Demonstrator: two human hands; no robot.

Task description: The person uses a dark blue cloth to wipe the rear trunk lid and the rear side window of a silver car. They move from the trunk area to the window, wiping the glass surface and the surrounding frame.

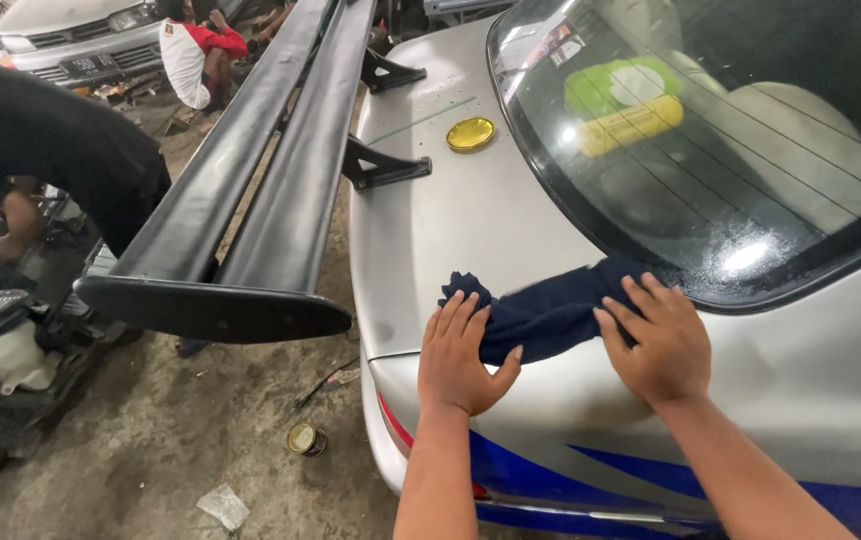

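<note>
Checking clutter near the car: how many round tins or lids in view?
2. A gold round lid lies on the silver trunk, near the black spoiler's mount. A small open tin stands on the floor below the car's rear corner. Others may be hidden.

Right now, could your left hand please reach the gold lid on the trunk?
Probably yes: the left hand lies flat by the cloth, and bare trunk leads to the gold lid.

Cloth (551,310) partly under right hand (656,345); spoiler (251,180) top cropped.
</note>
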